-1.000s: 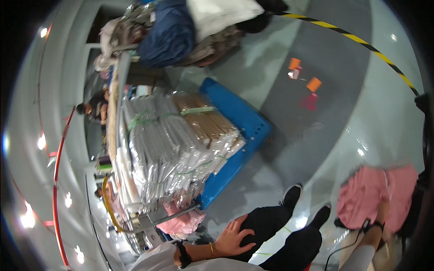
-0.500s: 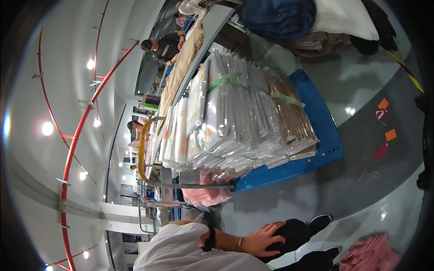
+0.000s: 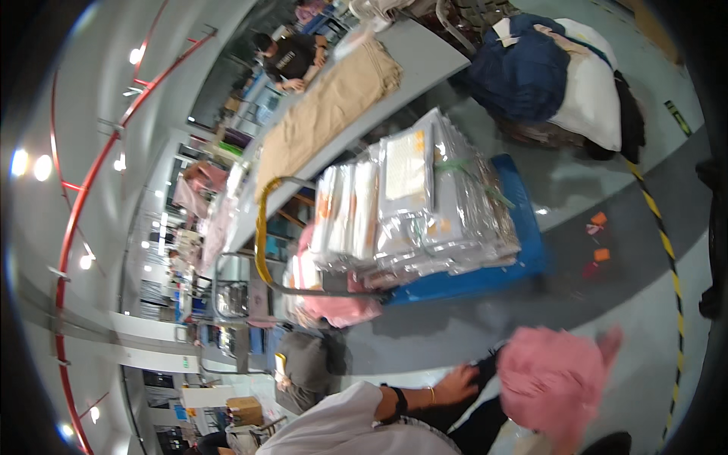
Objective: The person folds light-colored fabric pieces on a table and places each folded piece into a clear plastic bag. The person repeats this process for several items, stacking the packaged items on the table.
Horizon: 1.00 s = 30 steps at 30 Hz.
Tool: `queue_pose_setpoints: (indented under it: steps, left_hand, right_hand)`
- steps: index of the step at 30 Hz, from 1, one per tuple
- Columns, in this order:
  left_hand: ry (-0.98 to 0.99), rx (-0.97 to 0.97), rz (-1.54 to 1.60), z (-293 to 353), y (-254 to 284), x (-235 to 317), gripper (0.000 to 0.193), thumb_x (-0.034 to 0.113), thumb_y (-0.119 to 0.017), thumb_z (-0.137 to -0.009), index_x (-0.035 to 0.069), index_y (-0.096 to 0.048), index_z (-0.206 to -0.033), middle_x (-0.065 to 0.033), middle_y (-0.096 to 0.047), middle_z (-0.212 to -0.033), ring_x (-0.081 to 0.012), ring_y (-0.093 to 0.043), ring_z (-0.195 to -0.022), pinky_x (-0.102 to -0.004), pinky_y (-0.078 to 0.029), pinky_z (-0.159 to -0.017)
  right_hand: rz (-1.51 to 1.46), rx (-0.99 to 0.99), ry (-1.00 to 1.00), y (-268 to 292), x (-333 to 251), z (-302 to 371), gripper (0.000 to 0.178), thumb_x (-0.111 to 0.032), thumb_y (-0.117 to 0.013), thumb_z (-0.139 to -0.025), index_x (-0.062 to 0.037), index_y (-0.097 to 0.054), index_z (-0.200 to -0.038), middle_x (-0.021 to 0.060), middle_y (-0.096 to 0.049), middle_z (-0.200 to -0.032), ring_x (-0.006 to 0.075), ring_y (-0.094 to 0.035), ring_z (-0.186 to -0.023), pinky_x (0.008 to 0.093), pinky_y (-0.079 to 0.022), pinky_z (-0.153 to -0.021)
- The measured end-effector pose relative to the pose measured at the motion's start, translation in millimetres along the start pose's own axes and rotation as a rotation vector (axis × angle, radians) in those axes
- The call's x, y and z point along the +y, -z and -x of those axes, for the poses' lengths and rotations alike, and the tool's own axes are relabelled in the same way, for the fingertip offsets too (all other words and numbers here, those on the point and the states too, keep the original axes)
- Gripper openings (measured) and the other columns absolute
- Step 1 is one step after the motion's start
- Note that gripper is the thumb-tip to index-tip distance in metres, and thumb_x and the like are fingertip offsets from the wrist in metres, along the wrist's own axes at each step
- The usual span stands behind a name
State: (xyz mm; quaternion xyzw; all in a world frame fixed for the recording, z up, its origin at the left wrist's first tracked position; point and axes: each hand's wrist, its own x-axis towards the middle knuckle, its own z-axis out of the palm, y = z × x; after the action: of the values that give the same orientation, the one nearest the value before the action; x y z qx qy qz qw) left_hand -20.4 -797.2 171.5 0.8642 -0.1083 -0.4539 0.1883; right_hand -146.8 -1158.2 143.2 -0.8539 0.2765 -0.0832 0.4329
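My left hand [image 3: 455, 385], with a black band and a thin bracelet on its wrist, lies on my dark-trousered leg. Its fingers look stretched out and hold nothing, though they are slightly blurred. Beside my lower legs is a bunched pink cloth [image 3: 550, 379], smeared by motion at its far edge. It covers part of my legs and feet, and whether it touches the floor I cannot tell. My right hand does not show.
Clear-bagged folded textiles [image 3: 409, 197] are stacked on a blue platform trolley [image 3: 523, 227] with a yellow-and-grey handle [image 3: 262, 227]. Behind it, beige cloth [image 3: 326, 106] covers a table [image 3: 432, 53], where a person [image 3: 292, 61] works. Navy cloth [image 3: 523, 76] and a dark grey bundle [image 3: 307, 360] lie nearby.
The view has swung, bringing more of the table and the dark grey bundle into sight. The pink cloth has moved from beyond my feet to in front of my legs. My left hand stays on my leg.
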Motion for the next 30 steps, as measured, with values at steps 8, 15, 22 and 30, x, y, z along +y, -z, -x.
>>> queue_pose_setpoints:
  steps: [8, 15, 22, 30]
  left_hand:
    - [-0.531, 1.111, -0.200, 85.5, 321.9, 11.8, 0.043, 0.012, -0.069, -0.099, 0.000, -0.056, -0.138, -0.0173, -0.067, -0.127, -0.0305, -0.063, -0.123, -0.0413, -0.047, -0.106]
    - [0.084, 1.090, 0.506, 177.3, 355.1, -144.2, 0.032, 0.019, -0.063, -0.102, 0.002, -0.061, -0.129, -0.0111, -0.069, -0.115, -0.0209, -0.065, -0.101, -0.0334, -0.054, -0.085]
    - [-0.157, 0.059, 1.122, 118.3, 27.7, -195.5, 0.036, 0.021, -0.063, -0.102, 0.003, -0.056, -0.133, -0.0099, -0.068, -0.117, -0.0198, -0.064, -0.101, -0.0321, -0.053, -0.085]
    - [-0.252, 0.018, 1.643, 316.8, 3.1, -389.1, 0.041, 0.022, -0.063, -0.102, 0.004, -0.051, -0.138, -0.0086, -0.067, -0.120, -0.0186, -0.064, -0.102, -0.0307, -0.052, -0.085]
  right_hand:
    - [-0.503, -0.800, 0.049, 56.4, -282.6, 87.1, 0.026, -0.009, -0.064, -0.093, -0.0013, -0.066, -0.118, 0.0190, -0.071, -0.093, 0.0321, -0.071, -0.079, 0.0389, -0.053, -0.072]
    - [-0.506, -1.419, 0.305, 69.6, -375.5, 126.6, 0.036, -0.015, -0.078, -0.085, -0.0053, -0.069, -0.118, 0.0136, -0.073, -0.112, 0.0352, -0.071, -0.101, 0.0400, -0.055, -0.085]
    - [-0.266, -1.696, 0.630, -46.4, -455.3, 196.6, 0.034, -0.022, -0.073, -0.087, -0.0056, -0.071, -0.117, 0.0164, -0.072, -0.105, 0.0384, -0.069, -0.095, 0.0459, -0.053, -0.088]
    - [0.038, -1.793, 0.681, -175.9, -575.7, 287.3, 0.022, -0.022, -0.076, -0.091, -0.0068, -0.072, -0.106, 0.0144, -0.070, -0.078, 0.0328, -0.068, -0.064, 0.0396, -0.053, -0.062]
